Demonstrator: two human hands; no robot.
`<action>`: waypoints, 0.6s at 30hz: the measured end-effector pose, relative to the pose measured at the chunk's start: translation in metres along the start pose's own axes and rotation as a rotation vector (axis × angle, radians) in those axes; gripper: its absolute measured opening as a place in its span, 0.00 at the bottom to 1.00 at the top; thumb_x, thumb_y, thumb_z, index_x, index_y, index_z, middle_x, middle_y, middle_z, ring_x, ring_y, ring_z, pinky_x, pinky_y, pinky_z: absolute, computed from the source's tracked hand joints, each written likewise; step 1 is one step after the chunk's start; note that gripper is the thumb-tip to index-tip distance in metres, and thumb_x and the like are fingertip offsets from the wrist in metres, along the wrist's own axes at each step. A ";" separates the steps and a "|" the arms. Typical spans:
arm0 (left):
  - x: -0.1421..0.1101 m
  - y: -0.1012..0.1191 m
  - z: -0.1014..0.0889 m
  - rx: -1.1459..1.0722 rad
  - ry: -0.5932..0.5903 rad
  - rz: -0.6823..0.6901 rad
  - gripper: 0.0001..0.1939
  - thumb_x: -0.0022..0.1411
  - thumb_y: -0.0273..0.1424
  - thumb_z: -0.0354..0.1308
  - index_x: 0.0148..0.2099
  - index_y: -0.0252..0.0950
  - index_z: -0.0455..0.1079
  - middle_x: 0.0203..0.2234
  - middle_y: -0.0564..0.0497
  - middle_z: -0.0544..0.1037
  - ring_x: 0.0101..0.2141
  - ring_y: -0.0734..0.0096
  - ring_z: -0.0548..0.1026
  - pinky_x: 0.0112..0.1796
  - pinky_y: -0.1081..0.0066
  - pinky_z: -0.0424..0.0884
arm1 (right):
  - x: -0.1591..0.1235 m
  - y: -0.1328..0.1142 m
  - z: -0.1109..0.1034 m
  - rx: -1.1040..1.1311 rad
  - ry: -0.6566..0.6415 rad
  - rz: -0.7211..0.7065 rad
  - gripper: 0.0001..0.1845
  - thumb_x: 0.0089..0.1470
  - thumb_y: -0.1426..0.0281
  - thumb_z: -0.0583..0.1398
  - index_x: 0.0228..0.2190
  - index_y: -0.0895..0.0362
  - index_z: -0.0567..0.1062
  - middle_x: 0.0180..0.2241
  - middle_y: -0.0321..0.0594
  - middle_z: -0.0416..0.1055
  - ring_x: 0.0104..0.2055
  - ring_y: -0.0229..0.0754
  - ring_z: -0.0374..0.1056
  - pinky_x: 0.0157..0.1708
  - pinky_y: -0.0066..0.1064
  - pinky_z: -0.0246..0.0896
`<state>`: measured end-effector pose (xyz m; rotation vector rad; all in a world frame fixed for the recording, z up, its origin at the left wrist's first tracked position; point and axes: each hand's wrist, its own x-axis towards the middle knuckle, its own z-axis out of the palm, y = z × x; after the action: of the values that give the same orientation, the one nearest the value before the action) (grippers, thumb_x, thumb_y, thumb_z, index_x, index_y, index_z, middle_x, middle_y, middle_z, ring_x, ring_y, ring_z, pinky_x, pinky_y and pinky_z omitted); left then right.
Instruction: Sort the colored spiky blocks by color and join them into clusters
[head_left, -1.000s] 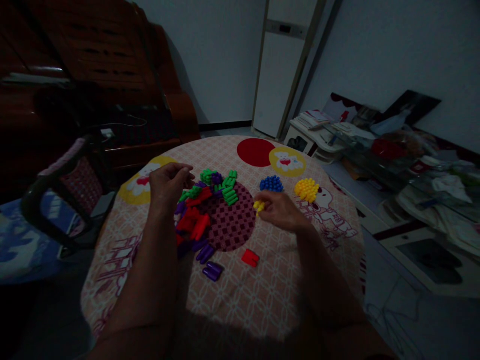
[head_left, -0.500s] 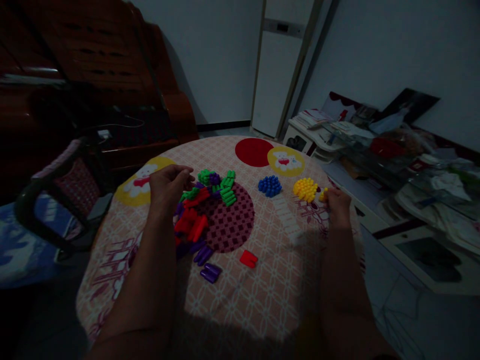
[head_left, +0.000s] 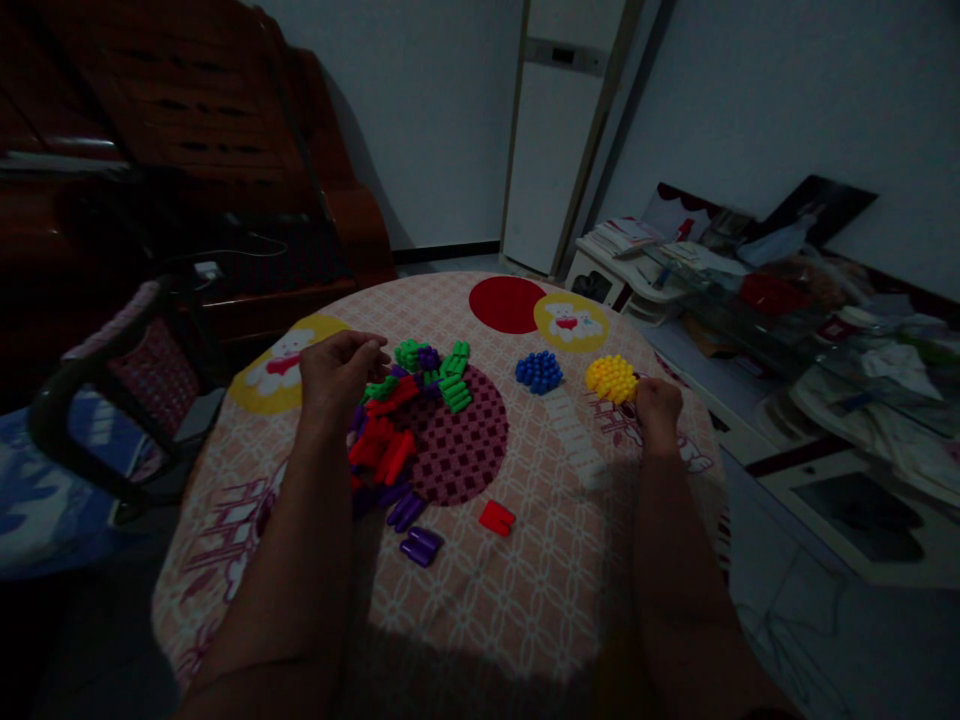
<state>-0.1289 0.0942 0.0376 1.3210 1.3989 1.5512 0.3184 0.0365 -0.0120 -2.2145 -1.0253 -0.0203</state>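
Yellow cluster (head_left: 611,379): long axis crosswise, right end at our curled right hand (head_left: 660,408); left hand (head_left: 335,372) half-curled; both grips unclear.

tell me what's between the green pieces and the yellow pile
In the head view, the blue pile lies between the green pieces and the yellow pile, with tablecloth showing on both sides of it.

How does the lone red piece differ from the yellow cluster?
The red piece is small and notched at one end; the yellow cluster is bigger and knobbly. The yellow cluster meets or nearly meets the right hand; the red piece lies well away from it. Both rest on the patterned tablecloth.
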 end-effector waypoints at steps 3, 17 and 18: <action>0.000 0.001 0.000 0.014 0.006 -0.007 0.10 0.50 0.32 0.60 0.34 0.31 0.76 0.20 0.51 0.77 0.17 0.78 0.71 0.20 0.78 0.70 | 0.000 -0.001 0.001 -0.042 -0.001 0.002 0.23 0.51 0.69 0.51 0.35 0.65 0.84 0.34 0.57 0.80 0.37 0.50 0.73 0.38 0.35 0.62; 0.002 -0.002 -0.009 -0.008 0.030 -0.015 0.10 0.51 0.33 0.60 0.34 0.31 0.75 0.20 0.52 0.76 0.17 0.77 0.71 0.21 0.78 0.69 | -0.007 -0.011 0.003 0.107 0.184 -0.117 0.22 0.46 0.69 0.53 0.37 0.62 0.82 0.36 0.51 0.80 0.39 0.51 0.73 0.45 0.41 0.65; 0.002 -0.002 -0.011 -0.008 0.034 -0.019 0.10 0.51 0.33 0.60 0.34 0.31 0.75 0.20 0.52 0.76 0.18 0.77 0.71 0.21 0.78 0.69 | -0.011 -0.019 0.003 0.119 0.196 -0.178 0.21 0.47 0.69 0.53 0.37 0.61 0.82 0.37 0.51 0.79 0.39 0.51 0.73 0.45 0.41 0.65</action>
<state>-0.1400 0.0934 0.0370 1.2783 1.4204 1.5721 0.2968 0.0395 -0.0063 -1.9653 -1.0811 -0.2448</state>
